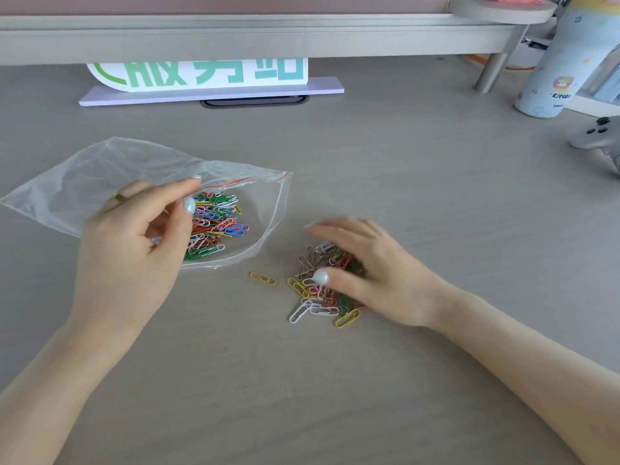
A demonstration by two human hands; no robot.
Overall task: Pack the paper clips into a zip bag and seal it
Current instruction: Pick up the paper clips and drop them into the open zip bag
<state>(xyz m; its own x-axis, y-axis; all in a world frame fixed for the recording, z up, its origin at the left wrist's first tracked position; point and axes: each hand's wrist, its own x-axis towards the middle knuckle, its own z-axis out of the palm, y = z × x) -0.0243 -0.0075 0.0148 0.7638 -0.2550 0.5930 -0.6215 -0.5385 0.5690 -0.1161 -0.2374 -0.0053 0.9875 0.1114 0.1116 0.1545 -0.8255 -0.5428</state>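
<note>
Mid-desk (335,380): left hand (134,250) pinching bag (100,172) mouth open, right hand (369,273) spread over loose clips (322,290); filling underway, scoop next.

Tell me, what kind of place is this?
Probably a desk at home or in an office. There is a raised shelf along the back, a sign under it, a water bottle and a game controller.

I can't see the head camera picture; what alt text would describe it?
A person's left hand holds open a clear zip bag already holding coloured paper clips, while the right hand reaches over a loose pile of clips on a grey desk. One yellow clip lies apart between bag and pile.
</note>
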